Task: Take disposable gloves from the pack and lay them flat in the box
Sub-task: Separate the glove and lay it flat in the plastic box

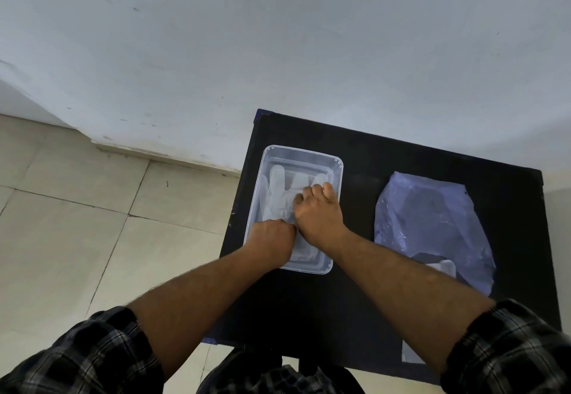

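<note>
Two bare hands reach down into a clear plastic box (335, 174) that sits on the left part of a black table (401, 162), seen from a camera worn on the head. A pale disposable glove (279, 196) lies inside the box, its fingers spread toward the far end. The left hand (272, 239) is curled, knuckles up, pressing on the cuff end of the glove near the person's side of the box; whether its fingers pinch the material cannot be told. The right hand (318, 214) lies palm down across the middle of the glove, fingers bent toward the glove's fingers, and seems to be pressing rather than gripping.

Well to the right on the table lies the pack (432, 223), a crumpled bluish plastic bag, with something white showing at its near end, probably more gloves.

My reading is that at least one glove is already in the box and is being smoothed flat. How many lie stacked there is unclear. Further gloves appear to be left in the pack.
</note>
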